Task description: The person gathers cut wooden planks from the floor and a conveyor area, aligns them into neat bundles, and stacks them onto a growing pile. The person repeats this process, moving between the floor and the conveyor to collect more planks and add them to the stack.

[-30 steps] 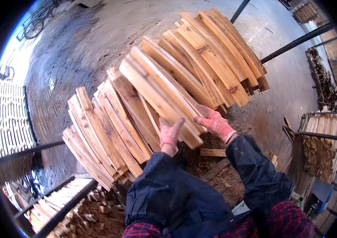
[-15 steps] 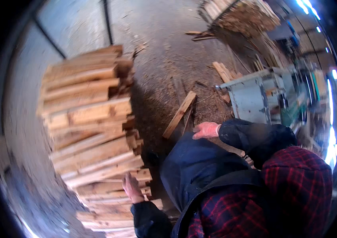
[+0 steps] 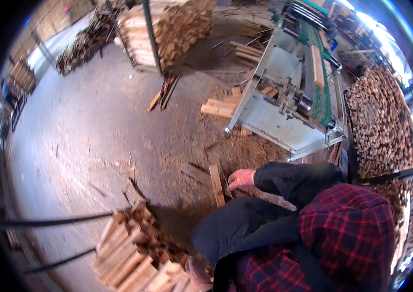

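My left hand (image 3: 197,273) is low in the picture, against the end of a stack of sawn boards (image 3: 127,258). Its fingers look stretched out and no board shows in its grasp, though part of the hand is cut off. My right hand (image 3: 240,179), in a pinkish glove, hangs over the littered floor in front of my dark-clothed leg. Its fingers are apart and hold nothing I can see. Just left of that hand is a short loose board (image 3: 217,185), tilted beside darker scraps.
A machine with a green belt (image 3: 319,104) and pale metal frame (image 3: 269,121) stands ahead on the right. Loose boards (image 3: 221,107) lie beside it. Another board stack (image 3: 184,34) is farther off, and a high woodpile (image 3: 381,121) rises at right. Dark bars (image 3: 60,219) project by the near stack.
My view has swung up and right, so the near stack now sits lower and more of the machine shows. My left hand is still by the stack; the right still hangs free.
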The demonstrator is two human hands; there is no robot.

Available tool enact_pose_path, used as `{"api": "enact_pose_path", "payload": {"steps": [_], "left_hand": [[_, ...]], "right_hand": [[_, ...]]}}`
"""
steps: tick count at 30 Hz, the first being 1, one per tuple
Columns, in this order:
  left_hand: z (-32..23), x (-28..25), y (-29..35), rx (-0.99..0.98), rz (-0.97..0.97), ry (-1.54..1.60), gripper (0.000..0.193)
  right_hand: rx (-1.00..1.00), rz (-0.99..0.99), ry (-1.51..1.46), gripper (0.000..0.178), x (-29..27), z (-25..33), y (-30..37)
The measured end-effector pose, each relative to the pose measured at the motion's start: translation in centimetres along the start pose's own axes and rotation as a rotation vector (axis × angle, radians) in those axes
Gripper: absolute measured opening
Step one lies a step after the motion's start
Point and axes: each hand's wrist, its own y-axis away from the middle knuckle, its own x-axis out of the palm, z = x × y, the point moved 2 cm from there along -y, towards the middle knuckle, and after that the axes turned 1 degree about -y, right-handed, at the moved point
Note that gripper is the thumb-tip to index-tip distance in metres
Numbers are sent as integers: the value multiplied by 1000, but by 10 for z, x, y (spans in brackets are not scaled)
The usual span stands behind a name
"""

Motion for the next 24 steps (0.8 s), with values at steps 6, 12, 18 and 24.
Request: {"api": "enact_pose_path", "payload": {"steps": [6,12,18,24], "left_hand": [[-88,28,-124,-175,143,186,21],[-193,31,-286,-23,329,60,23],[-350,89,-424,-91,252,185,40],[-430,227,-505,21,438,-2,26]], "right_hand": [[36,-35,-36,56,-68,-5,-43],[-136,-386,-47,55,-118,-29,-80],[-28,-372,-338,25,-148,-22,-100],[-168,-473,-138,29,-204,-71,-190]]}}
